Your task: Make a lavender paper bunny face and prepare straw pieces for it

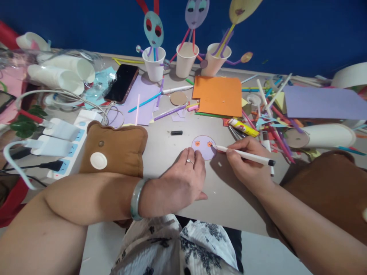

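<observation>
A small purple paper circle [204,152] with two orange eyes and dark lashes lies on the grey table [183,202]. My left hand [183,177] rests flat with its fingertips at the circle's lower left edge; it holds nothing, and a ring and a bangle are on it. My right hand [249,162] is closed around a white marker [248,156], its tip at the lashes of the right eye and its black end pointing right. The black marker cap [176,133] lies on the table, up and left of the circle.
Three paper cups [187,61] with paper-headed figures stand along the back. Orange paper [220,95], a yellow glue stick [243,127] and scattered strips lie beyond the circle. A phone [122,83], a brown cushion [114,151] and a power strip [70,152] are at left.
</observation>
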`<move>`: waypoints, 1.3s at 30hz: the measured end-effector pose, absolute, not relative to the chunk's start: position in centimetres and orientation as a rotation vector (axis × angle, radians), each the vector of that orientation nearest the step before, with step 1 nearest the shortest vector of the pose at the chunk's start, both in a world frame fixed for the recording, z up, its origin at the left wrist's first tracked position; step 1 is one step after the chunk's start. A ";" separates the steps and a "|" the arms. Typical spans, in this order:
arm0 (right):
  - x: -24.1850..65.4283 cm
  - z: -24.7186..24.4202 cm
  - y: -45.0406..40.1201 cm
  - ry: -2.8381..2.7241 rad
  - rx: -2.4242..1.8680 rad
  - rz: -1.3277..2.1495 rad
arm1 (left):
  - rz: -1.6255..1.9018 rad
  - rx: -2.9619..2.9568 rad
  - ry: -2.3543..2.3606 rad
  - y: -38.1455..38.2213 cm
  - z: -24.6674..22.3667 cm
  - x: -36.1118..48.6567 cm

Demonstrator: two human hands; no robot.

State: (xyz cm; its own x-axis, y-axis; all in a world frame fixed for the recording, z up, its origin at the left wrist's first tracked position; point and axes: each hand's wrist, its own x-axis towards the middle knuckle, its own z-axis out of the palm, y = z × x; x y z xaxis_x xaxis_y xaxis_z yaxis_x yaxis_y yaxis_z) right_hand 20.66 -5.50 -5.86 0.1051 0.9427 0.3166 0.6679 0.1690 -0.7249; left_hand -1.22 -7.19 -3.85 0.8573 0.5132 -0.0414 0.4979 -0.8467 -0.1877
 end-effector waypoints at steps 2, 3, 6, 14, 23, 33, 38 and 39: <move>20.6 -5.9 -5.5 -1.632 -1.575 0.424 | 0.154 -2.864 -0.783 -7.2 -3.7 -1.2; 20.6 -5.8 -5.5 -1.634 -1.576 0.421 | 0.165 -2.866 -0.782 -7.2 -3.7 -1.3; 20.5 -5.7 -5.4 -1.647 -1.571 0.396 | 0.165 -2.871 -0.780 -7.2 -3.7 -1.3; 20.6 -5.8 -5.5 -1.643 -1.564 0.429 | 0.142 -2.851 -0.790 -7.2 -4.0 -1.2; 20.7 -5.8 -5.4 -1.664 -1.579 0.387 | 0.162 -2.848 -0.799 -7.2 -3.6 -1.1; 20.9 -6.0 -5.6 -1.501 -1.425 0.446 | 0.156 -2.838 -0.841 -7.2 -4.3 -0.8; 21.1 -6.6 -6.1 -1.473 -1.439 0.402 | 0.096 -2.834 -0.801 -6.9 -4.0 -1.0; 21.1 -6.7 -6.1 -1.453 -1.428 0.384 | 0.070 -2.828 -0.799 -6.9 -4.0 -1.0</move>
